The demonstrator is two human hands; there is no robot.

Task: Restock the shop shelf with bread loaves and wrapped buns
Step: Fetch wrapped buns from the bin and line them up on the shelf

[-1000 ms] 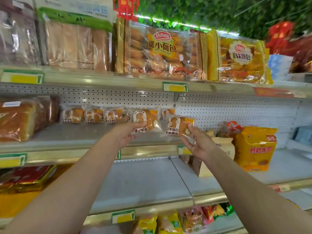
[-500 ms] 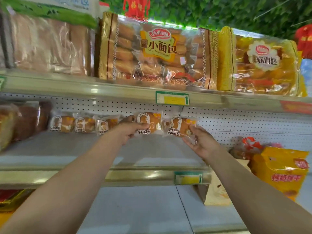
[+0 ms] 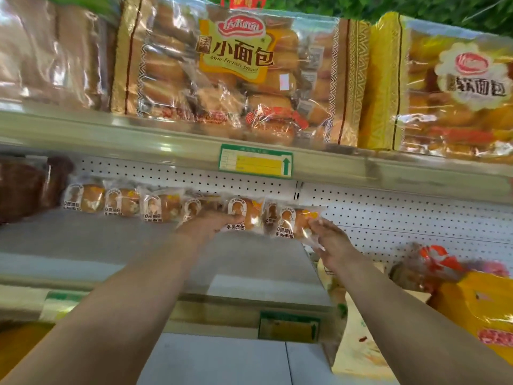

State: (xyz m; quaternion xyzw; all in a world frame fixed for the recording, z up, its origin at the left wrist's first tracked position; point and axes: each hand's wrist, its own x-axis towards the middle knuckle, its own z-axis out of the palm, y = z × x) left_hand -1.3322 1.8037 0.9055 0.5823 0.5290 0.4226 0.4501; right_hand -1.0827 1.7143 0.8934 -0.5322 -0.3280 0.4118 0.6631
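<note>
While both bare arms reach up from 6 o'clock: head view only, blurred toward the edges.
Left hand (image 3: 206, 225): fingers curled round a wrapped bun (image 3: 244, 213) at the back of the middle shelf (image 3: 111, 245); fingertips hidden behind the packet.
Right hand (image 3: 331, 245): at 3 o'clock of the left, thumb and fingers pinching the clear wrapper corner of a second wrapped bun (image 3: 295, 222), beside the first.
Bun row (image 3: 122, 201): more buns line the pegboard back toward 9 o'clock; labels too small to read.
Dark loaves (image 3: 25, 187): far 9 o'clock, cut off by the frame.
Top shelf: big mini-bread bag (image 3: 236, 76) at 12 o'clock; yellow bread bag (image 3: 455, 87) at 2 o'clock, cropped.
Orange packet (image 3: 477, 304): 4 o'clock, blurred.
</note>
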